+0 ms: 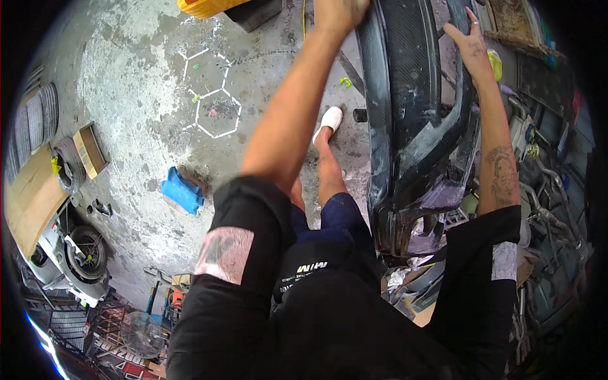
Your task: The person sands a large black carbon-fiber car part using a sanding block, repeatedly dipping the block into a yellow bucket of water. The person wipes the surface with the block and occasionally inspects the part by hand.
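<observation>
A long black car bumper [411, 69] with pale, dusty scuffed patches stands lengthwise in front of me, right of centre. My right hand [472, 49] lies over its right-hand rim, the thumb on one side and a ringed finger stretched along the other. At the top edge of the picture, my left hand [342, 11] reaches the bumper's upper left edge. Its fingers are cut off by the frame, so what they do is hidden.
White taped hexagons [218, 114] mark the stained concrete floor. A blue bundle [183, 190] lies left of my legs. Tyres [39, 117] and a motorcycle [79, 253] stand at the left. Metal pipes and parts [538, 183] crowd the right side. A yellow container [206, 6] is at the top.
</observation>
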`<move>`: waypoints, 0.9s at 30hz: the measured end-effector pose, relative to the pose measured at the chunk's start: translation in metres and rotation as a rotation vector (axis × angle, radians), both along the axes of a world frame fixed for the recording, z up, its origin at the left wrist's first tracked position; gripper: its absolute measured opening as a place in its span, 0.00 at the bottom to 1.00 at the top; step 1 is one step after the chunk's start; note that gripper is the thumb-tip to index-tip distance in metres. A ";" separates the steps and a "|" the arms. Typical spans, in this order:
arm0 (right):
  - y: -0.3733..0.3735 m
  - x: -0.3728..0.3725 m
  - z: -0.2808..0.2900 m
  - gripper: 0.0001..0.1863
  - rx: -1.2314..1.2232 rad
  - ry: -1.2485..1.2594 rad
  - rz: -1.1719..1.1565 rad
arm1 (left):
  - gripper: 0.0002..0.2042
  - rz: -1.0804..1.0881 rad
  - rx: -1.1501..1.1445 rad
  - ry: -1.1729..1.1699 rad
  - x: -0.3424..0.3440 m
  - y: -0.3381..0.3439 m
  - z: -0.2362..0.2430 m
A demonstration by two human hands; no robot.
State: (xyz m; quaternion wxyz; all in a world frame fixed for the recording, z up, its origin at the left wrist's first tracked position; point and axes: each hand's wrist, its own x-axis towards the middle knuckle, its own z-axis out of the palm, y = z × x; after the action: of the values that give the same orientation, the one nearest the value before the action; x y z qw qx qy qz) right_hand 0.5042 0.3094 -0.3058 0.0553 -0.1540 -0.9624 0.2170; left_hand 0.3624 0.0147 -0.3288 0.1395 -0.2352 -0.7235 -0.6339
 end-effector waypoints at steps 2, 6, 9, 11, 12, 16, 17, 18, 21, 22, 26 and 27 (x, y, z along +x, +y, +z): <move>-0.042 -0.009 -0.002 0.44 -0.085 -0.005 -0.091 | 0.27 -0.036 -0.114 0.133 0.064 -0.041 -0.030; -0.036 0.004 0.021 0.46 -0.139 0.000 -0.213 | 0.25 -0.176 -0.240 -0.247 0.213 -0.087 -0.010; -0.056 -0.010 0.017 0.47 -0.137 -0.031 -0.247 | 0.24 0.007 -0.110 -0.009 0.086 -0.051 -0.022; -0.051 -0.014 0.009 0.48 -0.146 -0.003 -0.185 | 0.23 0.076 -0.067 0.081 0.055 -0.041 -0.030; -0.046 -0.013 0.009 0.48 -0.153 0.030 -0.131 | 0.23 0.121 -0.067 0.019 0.061 -0.039 -0.029; -0.051 0.006 0.017 0.48 -0.144 -0.022 -0.220 | 0.28 -0.102 -0.172 -0.278 0.225 -0.089 -0.002; -0.055 0.007 0.021 0.48 -0.186 -0.017 -0.228 | 0.28 -0.118 -0.169 -0.239 0.223 -0.093 -0.001; -0.058 0.006 0.023 0.48 -0.232 -0.012 -0.234 | 0.27 -0.131 -0.169 -0.199 0.221 -0.097 -0.003; -0.072 -0.009 0.017 0.49 -0.230 -0.030 -0.243 | 0.26 0.082 -0.078 -0.070 0.092 -0.059 -0.018; -0.062 -0.014 0.010 0.49 -0.232 -0.024 -0.226 | 0.27 0.147 -0.042 0.015 0.054 -0.053 -0.021; -0.040 -0.001 -0.001 0.49 -0.117 -0.001 -0.088 | 0.26 0.108 -0.095 -0.128 0.152 -0.060 -0.012; -0.053 0.000 0.004 0.49 -0.110 -0.016 -0.227 | 0.27 0.049 -0.181 -0.260 0.202 -0.077 -0.004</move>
State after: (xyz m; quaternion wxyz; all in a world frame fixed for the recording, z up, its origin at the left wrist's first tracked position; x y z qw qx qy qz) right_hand 0.5037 0.2562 -0.3021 0.0631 -0.2663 -0.9258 0.2608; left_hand 0.5648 -0.0624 -0.3329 0.0382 -0.1452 -0.7952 -0.5875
